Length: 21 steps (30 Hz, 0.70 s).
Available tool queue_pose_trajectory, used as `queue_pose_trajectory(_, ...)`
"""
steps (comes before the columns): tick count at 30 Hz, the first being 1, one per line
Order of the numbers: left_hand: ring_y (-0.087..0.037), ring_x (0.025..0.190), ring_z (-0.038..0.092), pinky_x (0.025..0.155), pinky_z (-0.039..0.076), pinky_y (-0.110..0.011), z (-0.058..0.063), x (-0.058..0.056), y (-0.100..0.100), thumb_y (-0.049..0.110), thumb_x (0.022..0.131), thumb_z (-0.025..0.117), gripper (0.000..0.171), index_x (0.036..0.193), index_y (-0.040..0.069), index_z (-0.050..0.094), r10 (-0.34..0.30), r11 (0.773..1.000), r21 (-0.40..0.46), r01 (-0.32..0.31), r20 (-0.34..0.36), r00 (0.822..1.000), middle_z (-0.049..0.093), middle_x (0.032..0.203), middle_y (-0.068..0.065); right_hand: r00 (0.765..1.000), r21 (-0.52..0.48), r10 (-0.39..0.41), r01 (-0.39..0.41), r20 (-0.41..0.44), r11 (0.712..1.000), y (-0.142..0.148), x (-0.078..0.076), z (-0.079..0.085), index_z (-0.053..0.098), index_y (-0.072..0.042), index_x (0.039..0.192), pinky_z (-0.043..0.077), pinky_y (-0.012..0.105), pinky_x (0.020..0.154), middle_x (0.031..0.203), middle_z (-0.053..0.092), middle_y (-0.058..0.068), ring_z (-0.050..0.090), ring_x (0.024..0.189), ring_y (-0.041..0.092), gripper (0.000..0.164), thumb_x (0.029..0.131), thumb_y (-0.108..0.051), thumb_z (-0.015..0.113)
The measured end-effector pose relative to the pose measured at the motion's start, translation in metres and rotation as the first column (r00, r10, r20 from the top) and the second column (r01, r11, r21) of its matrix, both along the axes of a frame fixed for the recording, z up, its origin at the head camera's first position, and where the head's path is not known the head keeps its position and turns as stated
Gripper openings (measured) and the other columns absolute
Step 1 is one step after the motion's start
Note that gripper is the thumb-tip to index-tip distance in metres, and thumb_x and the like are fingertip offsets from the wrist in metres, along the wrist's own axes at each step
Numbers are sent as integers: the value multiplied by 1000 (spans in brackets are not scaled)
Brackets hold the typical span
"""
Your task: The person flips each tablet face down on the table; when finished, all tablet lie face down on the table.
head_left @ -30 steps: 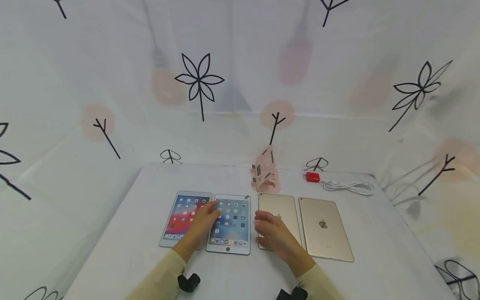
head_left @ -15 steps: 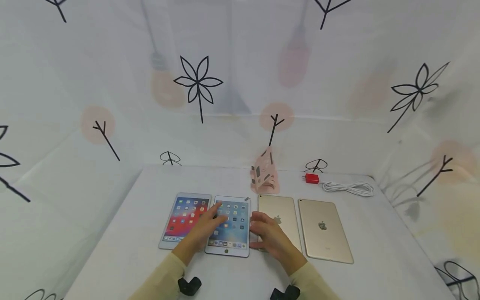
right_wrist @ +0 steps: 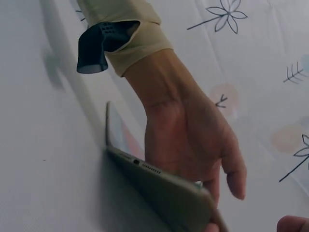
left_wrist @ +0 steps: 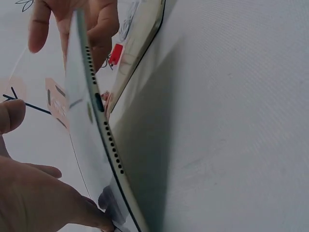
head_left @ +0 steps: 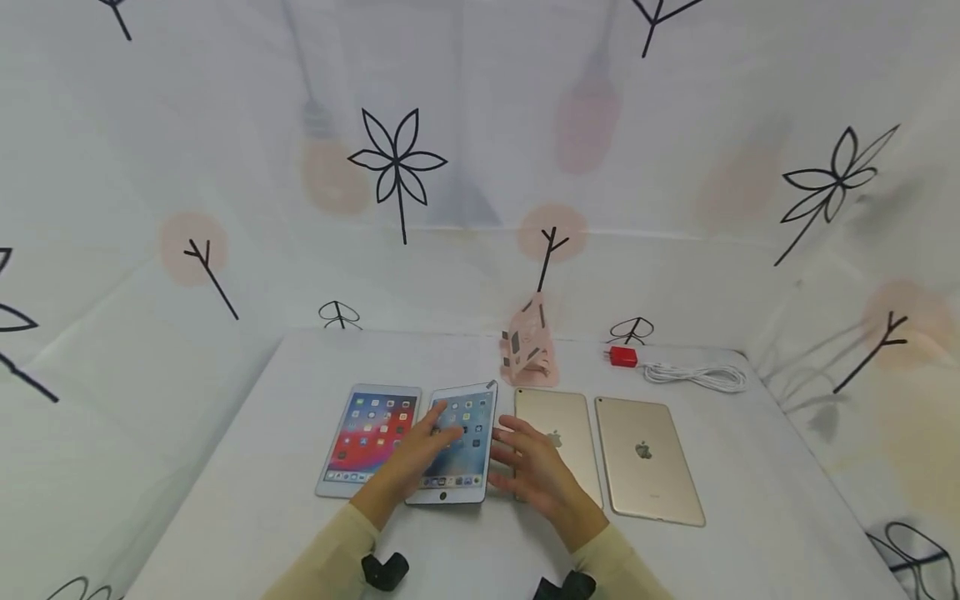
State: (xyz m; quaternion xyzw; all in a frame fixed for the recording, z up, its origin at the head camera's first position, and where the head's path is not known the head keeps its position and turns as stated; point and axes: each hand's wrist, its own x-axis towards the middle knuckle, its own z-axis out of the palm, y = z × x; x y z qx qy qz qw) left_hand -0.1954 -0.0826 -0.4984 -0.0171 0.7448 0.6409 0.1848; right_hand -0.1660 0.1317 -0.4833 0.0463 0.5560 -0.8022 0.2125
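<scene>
Between my hands, a white tablet (head_left: 464,462) with a lit home screen stands tilted, its right edge off the table and its left edge low. My left hand (head_left: 405,465) reaches over its left side, thumb and forefinger apart; in the left wrist view, its lower fingers (left_wrist: 94,216) touch that side. My right hand (head_left: 546,479) has its fingers at the raised edge, some hidden behind the tablet (left_wrist: 91,130) in the left wrist view, with the thumb (left_wrist: 38,29) standing free. The right wrist view shows a fingertip (right_wrist: 212,227) against the tablet's underside (right_wrist: 164,195).
Another tablet with a red-and-blue screen (head_left: 367,429) lies at left. Two gold tablets lie face down at right, one (head_left: 573,417) partly under my right hand, the other (head_left: 651,462) farther right. Behind are a pink stand (head_left: 530,346), a red charger plug (head_left: 622,357) and a coiled white cable (head_left: 697,377).
The white tablet lay flat; its right edge has come up and it has shifted slightly left. My right hand has moved left to that edge; my left hand has moved slightly right.
</scene>
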Motion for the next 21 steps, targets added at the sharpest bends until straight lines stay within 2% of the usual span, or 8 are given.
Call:
queue_pose_trajectory(5,-53,148,22,111,21,-79,5,-3,4,52,95,65,83,163,24,28,-8,1000,11,8,2,1000,19,167,-23,998,-162,57,-59,-20,985,-8,-8,1,31,-2,157,56,44,91,144,46,11,51,119,27,58,106,-23,49)
queue_pose_trajectory(8,-54,144,28,107,26,-80,9,-5,4,56,95,63,83,163,24,27,-17,1000,18,17,-10,1000,19,166,-24,993,-199,109,-114,-35,973,-15,-12,0,29,-9,160,56,49,92,139,46,8,52,120,28,57,107,-22,45)
queue_pose_trajectory(11,-52,143,30,105,26,-82,12,-5,4,61,93,62,87,163,24,26,-16,1000,-4,16,-10,1000,21,165,-24,982,-212,180,-187,-55,959,-22,-13,-2,23,-18,163,56,53,93,149,42,11,52,127,33,61,105,-17,43)
queue_pose_trajectory(14,-51,144,29,105,22,-83,15,-5,4,66,90,63,93,163,24,26,0,999,-36,0,-4,1000,23,166,-23,965,-216,246,-259,-87,942,-29,-13,-3,17,-23,165,53,56,94,162,31,18,47,136,41,70,100,-9,41)
queue_pose_trajectory(18,-49,146,30,106,21,-84,18,-5,2,68,86,66,95,162,24,30,23,997,-69,-24,-17,1000,27,165,-21,952,-204,277,-299,-131,932,-36,-11,-3,16,-24,165,52,57,94,166,25,20,37,144,45,77,95,-1,38)
queue_pose_trajectory(21,-49,144,34,105,25,-83,19,-5,-2,65,88,66,90,161,24,33,14,996,-82,-18,-54,998,34,162,-21,950,-181,276,-300,-149,936,-39,-10,-1,17,-21,165,50,59,96,166,25,20,30,148,47,76,95,0,37)
